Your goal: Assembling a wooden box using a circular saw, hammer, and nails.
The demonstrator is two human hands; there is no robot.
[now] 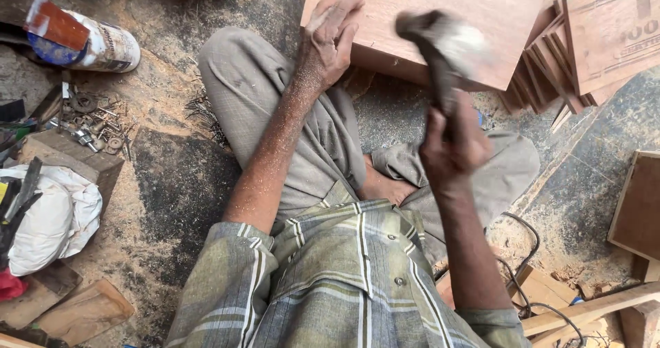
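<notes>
A: Head view. State of each hand?

B: Right hand (450,138) is closed around the hammer (440,45) handle; the blurred head points to 12 o'clock, over the board's near edge. Left hand (330,42) lies flat, fingers extended, pressing the board (426,14), gripping nothing.

A: Board location?

B: On the ground in front of the crossed legs, at 12 o'clock. More boards (584,45) are stacked at 2 o'clock.

A: Handling?

B: Judged stiff, flat and moderately light; it may slide on sawdust. Hold by the edges. The hammer is head-heavy; grip low on the handle. A can (89,42) lies at 10 o'clock.
</notes>
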